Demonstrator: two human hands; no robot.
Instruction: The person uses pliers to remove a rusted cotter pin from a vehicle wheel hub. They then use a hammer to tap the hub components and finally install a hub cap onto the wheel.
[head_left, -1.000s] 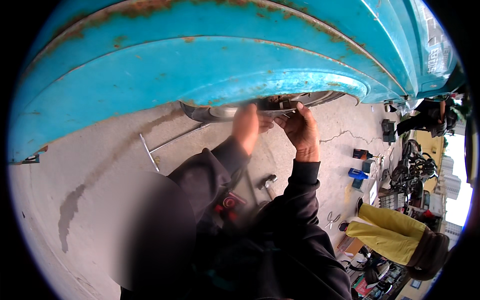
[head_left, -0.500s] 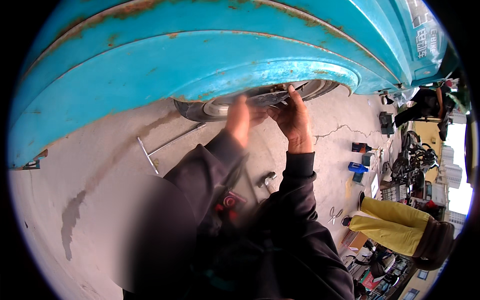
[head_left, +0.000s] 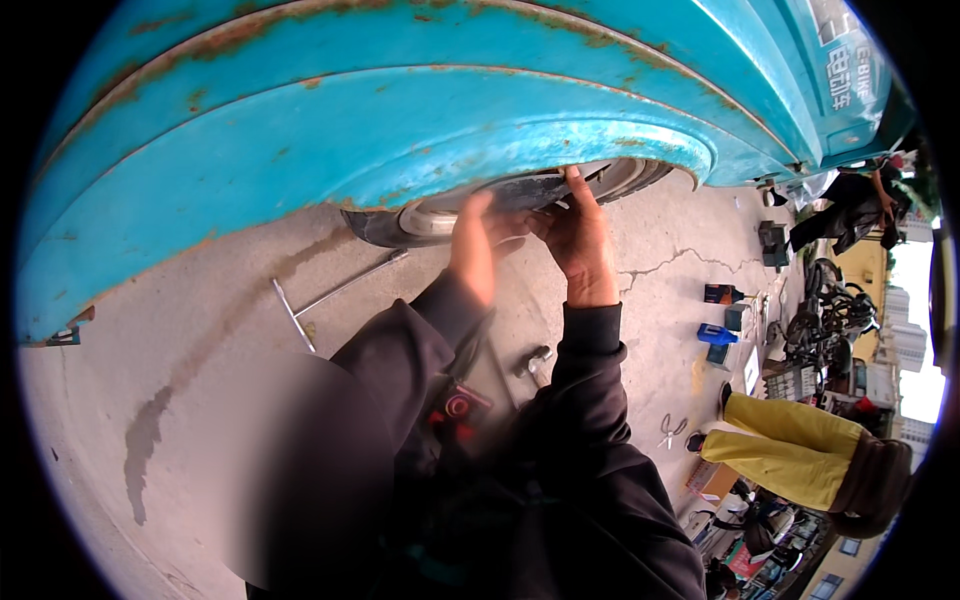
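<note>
A turquoise, rust-edged body panel arches over a wheel. In front of the wheel, just under the panel's lip, both hands grip a dark curved part. My left hand has its thumb up against it, and its other fingers are slightly blurred. My right hand presses its thumb on the part's edge, with the fingers curled beneath. The panel and my hands hide much of the part, so I cannot tell whether it is attached.
A T-handled wrench lies on the concrete to the left. Below my hands are a hammer and a red tool. Scissors-like cutters and a blue bottle lie right. A person in yellow trousers stands beyond.
My right hand has shifted slightly left, its thumb still on the dark part. The left hand has moved slightly left too. Both still hold the part.
</note>
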